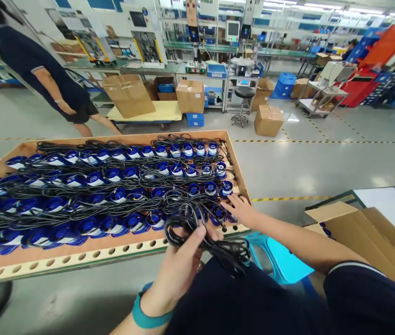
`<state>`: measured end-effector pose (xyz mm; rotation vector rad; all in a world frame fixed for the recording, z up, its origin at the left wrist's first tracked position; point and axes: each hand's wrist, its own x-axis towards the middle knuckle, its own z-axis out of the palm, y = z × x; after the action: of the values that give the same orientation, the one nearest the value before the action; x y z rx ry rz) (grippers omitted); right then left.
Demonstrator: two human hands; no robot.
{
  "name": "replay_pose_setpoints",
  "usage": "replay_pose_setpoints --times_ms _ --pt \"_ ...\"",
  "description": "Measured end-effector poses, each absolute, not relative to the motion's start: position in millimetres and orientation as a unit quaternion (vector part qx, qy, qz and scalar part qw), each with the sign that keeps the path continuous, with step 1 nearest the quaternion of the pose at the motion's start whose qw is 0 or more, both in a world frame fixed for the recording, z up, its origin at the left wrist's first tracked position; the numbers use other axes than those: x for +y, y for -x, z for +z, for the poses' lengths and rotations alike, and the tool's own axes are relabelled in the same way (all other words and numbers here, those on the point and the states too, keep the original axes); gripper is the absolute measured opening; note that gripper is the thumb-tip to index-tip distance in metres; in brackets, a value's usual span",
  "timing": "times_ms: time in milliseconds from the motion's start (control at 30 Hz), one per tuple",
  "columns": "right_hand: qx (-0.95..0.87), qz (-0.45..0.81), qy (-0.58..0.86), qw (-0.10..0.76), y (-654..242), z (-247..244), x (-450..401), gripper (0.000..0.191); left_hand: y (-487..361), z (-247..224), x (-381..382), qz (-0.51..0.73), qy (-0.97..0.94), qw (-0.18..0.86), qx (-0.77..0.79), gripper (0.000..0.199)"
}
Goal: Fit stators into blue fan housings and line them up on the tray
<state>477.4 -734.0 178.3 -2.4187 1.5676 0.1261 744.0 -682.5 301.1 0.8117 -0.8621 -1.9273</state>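
My left hand [187, 256] is closed around a coiled bundle of black cable [230, 256] in front of my body, at the near side of a wooden tray [114, 253]. Loops of the cable stick out on both sides of the fingers. Over the tray's right end, my right hand [241, 209] has its fingers stretched out, nearest to a round blue unit [226, 188] in the third row. Whether the fingertips touch a unit I cannot make out. Several rows of these blue units with white labels fill the tray, with black cables [107, 190] lying between the rows.
A turquoise plastic stool [284, 260] stands right of the tray, beside an open cardboard box [368, 242]. A person [44, 70] walks on the far left side. Farther back are cartons [190, 95], a round black stool [244, 93] and workbenches with machines.
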Motion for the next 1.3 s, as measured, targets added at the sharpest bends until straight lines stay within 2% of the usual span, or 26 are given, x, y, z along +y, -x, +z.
replay_pose_setpoints --times_ms 67,133,167,233,300,367,433,500,567,633,700,767,833,933,1033,1133,1200,1233,1300 --pt "0.556 -0.073 0.799 0.217 -462 200 -725 0.059 -726 306 -696 -0.766 -0.366 0.448 -0.280 0.033" --pt "0.540 -0.229 0.726 0.359 -450 223 -712 0.042 -704 311 -706 -0.762 -0.382 0.469 -0.232 0.033" --pt "0.509 -0.289 0.683 0.437 -446 233 -706 0.042 -693 314 -711 -0.760 -0.385 0.476 -0.219 0.034" --pt "0.431 -0.343 0.603 0.577 -444 249 -695 0.058 -670 319 -720 -0.756 -0.388 0.483 -0.213 0.037" --pt "0.377 -0.328 0.536 0.681 -448 259 -693 0.079 -652 323 -730 -0.746 -0.392 0.493 -0.217 0.042" --pt "0.365 -0.298 0.473 0.745 -452 267 -700 0.094 -641 324 -741 -0.728 -0.402 0.513 -0.212 0.046" --pt "0.365 -0.276 0.442 0.772 -451 276 -716 0.102 -637 321 -750 -0.706 -0.413 0.541 -0.194 0.046" --pt "0.372 -0.259 0.463 0.762 -445 291 -739 0.107 -637 315 -758 -0.678 -0.424 0.572 -0.183 0.045" --pt "0.397 -0.202 0.534 0.718 -441 308 -765 0.099 -636 305 -766 -0.639 -0.440 0.603 -0.186 0.045" --pt "0.427 -0.116 0.647 0.621 -445 321 -790 0.072 -635 292 -776 -0.598 -0.462 0.627 -0.190 0.045" --pt "0.434 -0.042 0.761 0.481 -458 325 -810 0.044 -636 280 -790 -0.562 -0.490 0.644 -0.172 0.043" --pt "0.428 -0.019 0.830 0.358 -475 321 -825 0.030 -642 270 -803 -0.548 -0.516 0.643 -0.143 0.040" --pt "0.432 -0.038 0.851 0.296 -488 312 -837 0.022 -654 261 -807 -0.555 -0.536 0.620 -0.141 0.044" --pt "0.460 -0.117 0.819 0.323 -493 296 -855 0.018 -668 244 -782 -0.496 -0.588 0.588 -0.248 0.065" --pt "0.443 -0.199 0.723 0.492 -495 282 -871 0.021 -663 215 -732 -0.288 -0.633 0.535 -0.480 0.072" --pt "0.360 -0.259 0.640 0.628 -508 265 -876 0.027 -640 176 -698 -0.144 -0.604 0.367 -0.692 0.087" --pt "0.328 -0.259 0.662 0.622 -521 249 -874 0.027 -627 150 -695 -0.111 -0.603 0.261 -0.745 0.102" --pt "0.334 -0.240 0.705 0.578 -527 240 -871 0.026 -623 138 -698 -0.104 -0.608 0.227 -0.753 0.107" --pt "0.366 -0.173 0.804 0.435 -536 218 -864 0.027 -624 118 -707 -0.097 -0.610 0.198 -0.761 0.105"
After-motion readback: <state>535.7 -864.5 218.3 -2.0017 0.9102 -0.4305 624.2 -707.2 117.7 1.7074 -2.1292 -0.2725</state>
